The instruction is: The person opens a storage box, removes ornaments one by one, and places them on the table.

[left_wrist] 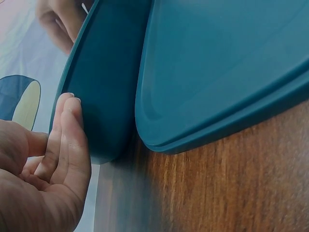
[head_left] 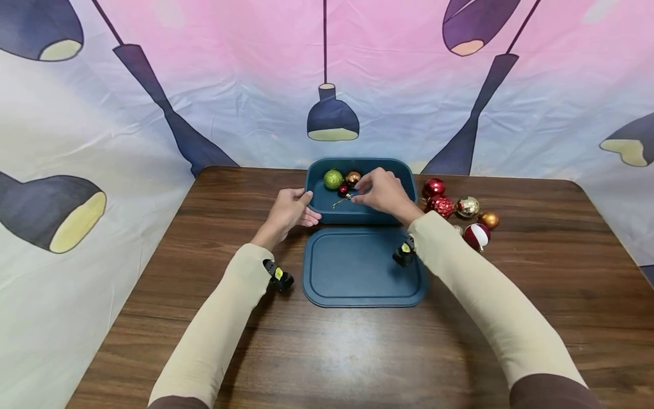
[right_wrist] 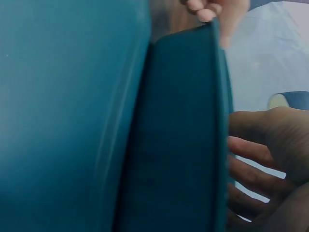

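Note:
My left hand holds the near left corner of a dark teal rectangular box. Its thumb lies at the rim, and the fingers press on the outer wall. My right hand reaches over the rim into the box, fingers spread apart and lightly bent. Its thumb and index tips stand apart, right beside a small dark red bauble with a gold string. A glittery green bauble and a copper bauble lie behind it. In the right wrist view the box wall hides the fingertips.
A matching flat teal lid lies in front of the box. Right of the box sit several baubles, among them a shiny red one, a gold one and a red-and-white one. A printed cloth hangs behind the wooden table.

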`<state>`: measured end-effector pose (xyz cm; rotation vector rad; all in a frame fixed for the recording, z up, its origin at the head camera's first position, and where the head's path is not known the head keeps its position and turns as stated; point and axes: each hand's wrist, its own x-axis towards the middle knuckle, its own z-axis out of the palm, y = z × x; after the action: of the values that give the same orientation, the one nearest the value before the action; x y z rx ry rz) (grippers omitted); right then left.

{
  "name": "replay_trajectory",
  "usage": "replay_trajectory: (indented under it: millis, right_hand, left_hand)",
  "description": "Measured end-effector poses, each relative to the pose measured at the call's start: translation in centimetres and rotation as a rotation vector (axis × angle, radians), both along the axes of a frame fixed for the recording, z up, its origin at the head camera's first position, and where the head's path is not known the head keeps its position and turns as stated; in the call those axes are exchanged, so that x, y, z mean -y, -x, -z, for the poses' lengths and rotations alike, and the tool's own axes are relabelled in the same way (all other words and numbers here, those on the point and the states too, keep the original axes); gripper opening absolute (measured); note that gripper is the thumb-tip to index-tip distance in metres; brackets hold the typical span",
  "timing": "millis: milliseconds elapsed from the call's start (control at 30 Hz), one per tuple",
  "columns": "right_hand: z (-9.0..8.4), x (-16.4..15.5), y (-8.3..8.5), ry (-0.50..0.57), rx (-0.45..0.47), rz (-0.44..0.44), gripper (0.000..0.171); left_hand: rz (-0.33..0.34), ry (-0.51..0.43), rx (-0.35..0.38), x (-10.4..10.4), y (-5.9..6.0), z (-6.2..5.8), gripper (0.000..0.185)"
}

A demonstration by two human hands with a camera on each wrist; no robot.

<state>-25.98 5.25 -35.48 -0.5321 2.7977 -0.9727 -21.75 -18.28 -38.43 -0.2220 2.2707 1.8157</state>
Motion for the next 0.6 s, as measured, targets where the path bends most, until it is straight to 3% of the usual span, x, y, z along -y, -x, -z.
replay_trajectory:
  millis: [333,600]
  right_hand:
    - [1.9,2.8,1.1,-0.064,-0.06,0.057,0.029]
    - [2.3,3.8,1.8,-0.127,-0.077,0.107,0.028]
  left_hand:
    - [-0.011,-0.001,0.0,-0.1,0.0,-0.1,0.054]
    - [-0.011,0.016,0.0,-0.3,0.0,0.0,0.054]
